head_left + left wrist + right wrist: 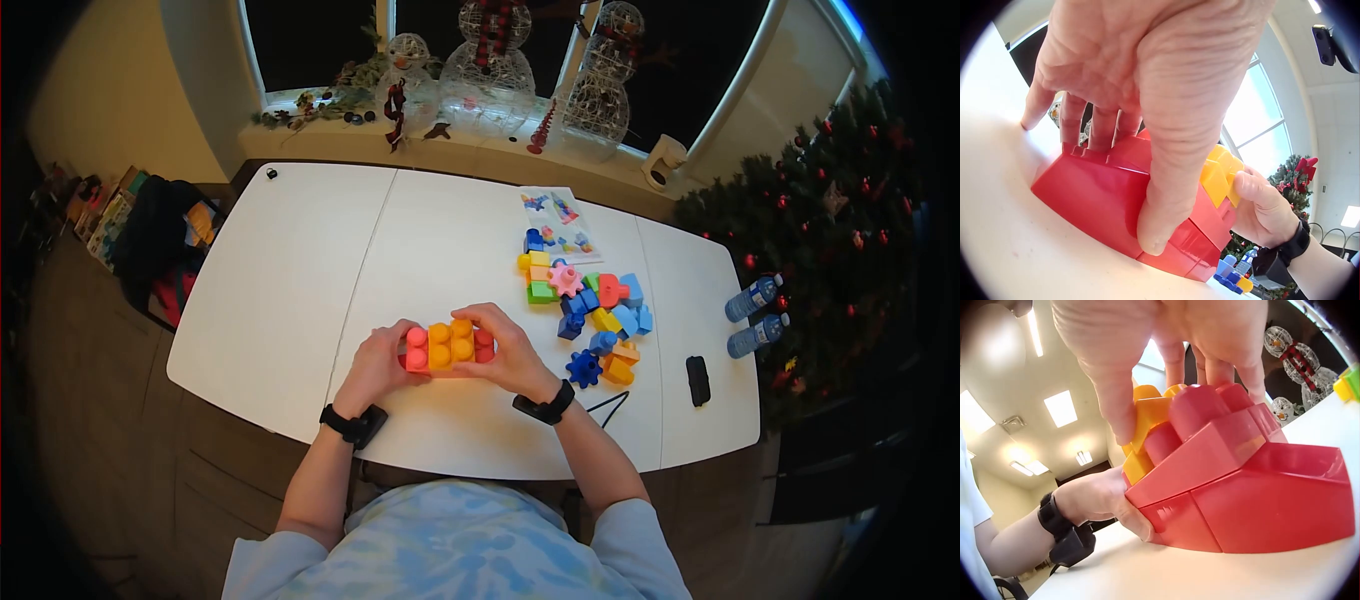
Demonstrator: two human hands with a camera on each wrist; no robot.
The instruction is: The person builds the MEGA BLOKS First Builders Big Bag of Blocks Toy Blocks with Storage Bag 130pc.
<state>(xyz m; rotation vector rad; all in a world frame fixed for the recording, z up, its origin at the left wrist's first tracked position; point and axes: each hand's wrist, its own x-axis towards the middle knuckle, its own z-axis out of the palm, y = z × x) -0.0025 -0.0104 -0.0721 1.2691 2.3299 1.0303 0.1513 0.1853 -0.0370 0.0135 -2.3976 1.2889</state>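
Red blocks (417,350) (1097,194) (1272,500) form a long base on the white table, its ends sloping in the wrist views. Orange-yellow studded blocks (440,350) (1215,181) (1150,419) sit on top, between lighter red studs. My left hand (378,365) (1172,81) (1100,497) grips the red base at its left end, thumb on the near side and fingers around the far side. From the right, my right hand (515,355) (1166,337) (1263,212) holds the orange-yellow block, its thumb against the near face; its other fingertips are partly hidden.
Loose colored blocks (605,320) and a blue gear (584,369) lie right of my right hand, beside a picture sheet (575,245). Farther right are a black case (698,381) and two water bottles (755,298). A black cable (612,405) lies near the front edge.
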